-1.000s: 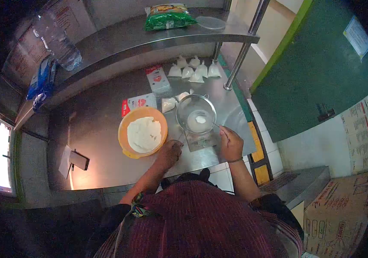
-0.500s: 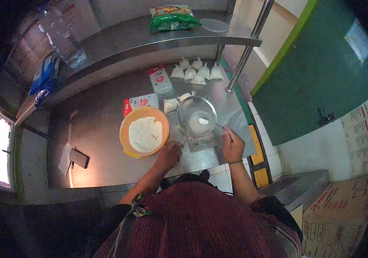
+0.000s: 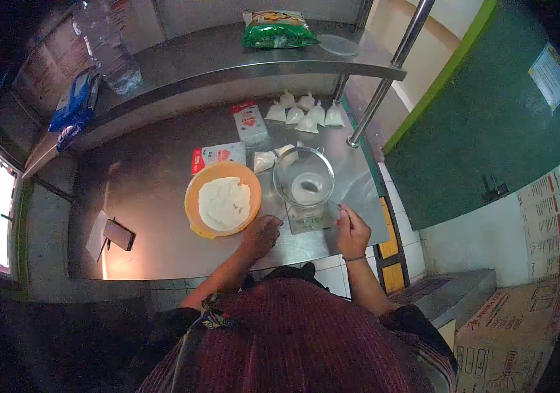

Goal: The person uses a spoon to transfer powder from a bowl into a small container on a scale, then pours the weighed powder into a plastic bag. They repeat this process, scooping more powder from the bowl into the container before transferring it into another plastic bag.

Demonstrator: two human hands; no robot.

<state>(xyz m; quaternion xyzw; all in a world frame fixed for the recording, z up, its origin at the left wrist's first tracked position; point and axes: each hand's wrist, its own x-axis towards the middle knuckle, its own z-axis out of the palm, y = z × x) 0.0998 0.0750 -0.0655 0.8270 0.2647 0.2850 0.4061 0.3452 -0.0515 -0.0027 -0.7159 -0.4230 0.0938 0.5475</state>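
My right hand is closed on the thin handle of a spoon at the right of a round metal-rimmed bowl. The spoon's head appears to be inside this bowl, over some white powder. The bowl sits on a small kitchen scale. Just left of the scale, my left hand has its fingers curled together; a thin line shows near the fingertips, but I cannot make out what they hold. Beside that hand stands an orange plastic bowl full of white powder.
Several tied bags of white powder stand at the back right, with more behind the bowl. Two red-and-white packs lie behind the orange bowl. A phone leans at left. A metal shelf overhangs the table's back.
The white lump seen on the spoon half a second ago no longer shows there. My right hand has shifted slightly down. The camera view has tilted a little.
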